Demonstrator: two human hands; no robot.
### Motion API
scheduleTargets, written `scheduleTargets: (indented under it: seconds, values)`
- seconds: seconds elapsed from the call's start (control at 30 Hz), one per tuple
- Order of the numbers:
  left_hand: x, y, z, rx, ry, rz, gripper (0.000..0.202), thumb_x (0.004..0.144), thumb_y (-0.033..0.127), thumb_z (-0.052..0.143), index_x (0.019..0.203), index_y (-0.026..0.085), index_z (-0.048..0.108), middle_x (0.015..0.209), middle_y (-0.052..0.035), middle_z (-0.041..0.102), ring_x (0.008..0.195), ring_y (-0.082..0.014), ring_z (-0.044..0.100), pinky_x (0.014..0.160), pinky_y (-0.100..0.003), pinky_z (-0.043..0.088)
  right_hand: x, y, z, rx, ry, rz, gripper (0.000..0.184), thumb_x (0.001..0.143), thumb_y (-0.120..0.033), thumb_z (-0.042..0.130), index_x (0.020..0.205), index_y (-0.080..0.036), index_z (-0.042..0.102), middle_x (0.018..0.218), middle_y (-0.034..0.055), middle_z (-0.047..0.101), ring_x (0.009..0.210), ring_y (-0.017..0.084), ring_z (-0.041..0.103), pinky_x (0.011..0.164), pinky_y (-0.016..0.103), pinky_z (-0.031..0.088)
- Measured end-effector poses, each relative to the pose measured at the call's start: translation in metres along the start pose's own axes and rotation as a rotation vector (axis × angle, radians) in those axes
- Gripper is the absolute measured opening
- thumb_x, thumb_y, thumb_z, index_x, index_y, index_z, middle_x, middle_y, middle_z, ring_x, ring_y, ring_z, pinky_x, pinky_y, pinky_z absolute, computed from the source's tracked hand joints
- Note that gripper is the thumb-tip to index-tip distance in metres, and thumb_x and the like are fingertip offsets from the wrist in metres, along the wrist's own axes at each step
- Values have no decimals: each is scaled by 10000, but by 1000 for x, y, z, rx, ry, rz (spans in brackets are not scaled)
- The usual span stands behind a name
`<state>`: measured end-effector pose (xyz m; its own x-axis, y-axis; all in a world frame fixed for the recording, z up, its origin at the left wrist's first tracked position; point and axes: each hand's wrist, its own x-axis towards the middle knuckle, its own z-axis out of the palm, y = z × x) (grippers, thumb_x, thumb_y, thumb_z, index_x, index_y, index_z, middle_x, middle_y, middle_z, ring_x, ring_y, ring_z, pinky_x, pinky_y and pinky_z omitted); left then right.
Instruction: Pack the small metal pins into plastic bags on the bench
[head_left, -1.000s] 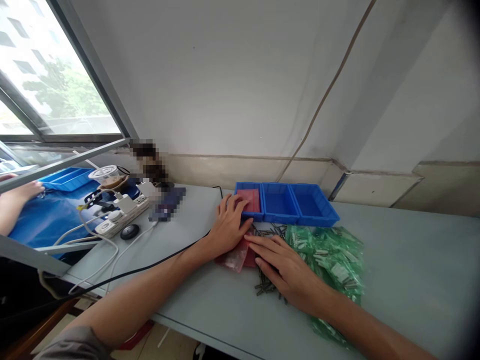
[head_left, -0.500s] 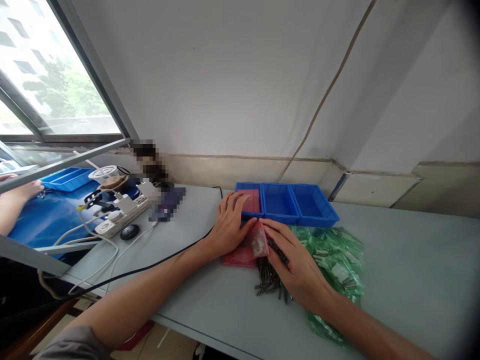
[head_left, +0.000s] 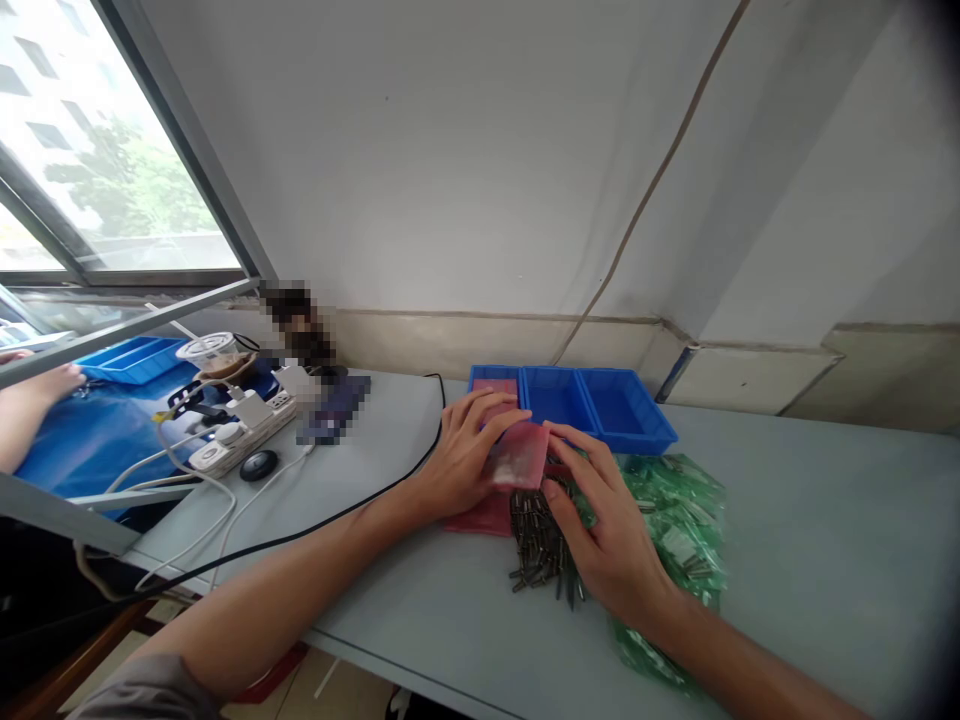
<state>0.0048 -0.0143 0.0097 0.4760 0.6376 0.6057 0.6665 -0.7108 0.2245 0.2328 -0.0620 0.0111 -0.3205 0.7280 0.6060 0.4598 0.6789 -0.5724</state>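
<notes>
A small pink zip-lock bag (head_left: 520, 458) with pale small contents is held up in my left hand (head_left: 469, 445), whose fingers curl over its left side. My right hand (head_left: 600, 505) is at the bag's right edge, index finger and thumb spread apart by its two corners. Below the bag lies a heap of thin metal pins or screws (head_left: 541, 545) on the table. More pink bags (head_left: 480, 517) lie flat under my left hand, and part of one shows in the left compartment of the blue tray (head_left: 637, 440).
Green plastic bags (head_left: 686, 535) with metal parts lie right of the heap. On the left are a power strip (head_left: 247, 430), a black round mouse-like object (head_left: 259, 464) and a black cable (head_left: 330, 523) crossing the table. Another person's hand (head_left: 60, 383) is beyond the metal frame.
The pink bag has turned flatter and wider to view, and its right edge has moved right. My right-hand fingers have shifted slightly right and spread.
</notes>
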Motion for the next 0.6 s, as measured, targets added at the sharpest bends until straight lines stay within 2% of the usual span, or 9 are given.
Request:
scheduleTargets:
  seconds: [0.1, 0.2, 0.33, 0.6]
  values:
    - [-1, -1, -2, -57, 14, 36, 505, 1035, 448, 580, 1507, 301, 477, 1582, -112, 497, 1496, -329, 415, 1257, -524, 303, 0, 2, 1, -7, 29, 19, 502, 1097, -249, 481, 1586, -355, 446, 1589, 103, 476, 1473, 320, 482, 1214, 572, 459]
    - [-1, -2, -2, -94, 38, 21, 396, 1051, 403, 510, 1429, 291, 542, 1527, -101, 557, 1453, -309, 472, 1252, -519, 321, 0, 2, 1, -8, 43, 33, 492, 1098, -250, 478, 1578, -358, 452, 1580, 99, 477, 1470, 313, 482, 1212, 562, 462]
    - [-1, -4, 1, -142, 84, -6, 326, 1024, 360, 520, 1330, 272, 593, 1413, -102, 641, 1368, -296, 552, 1226, -515, 363, 0, 2, 2, -12, 42, 35, 483, 1097, -254, 482, 1570, -352, 458, 1578, 103, 473, 1463, 316, 484, 1194, 558, 479]
    - [0, 2, -2, -211, 168, -41, 241, 1020, 308, 548, 1244, 245, 610, 1253, -105, 714, 1206, -281, 644, 1113, -495, 466, 1, 2, 3, 18, 30, 46, 485, 1100, -253, 474, 1575, -347, 443, 1587, 118, 451, 1391, 317, 533, 1051, 513, 586]
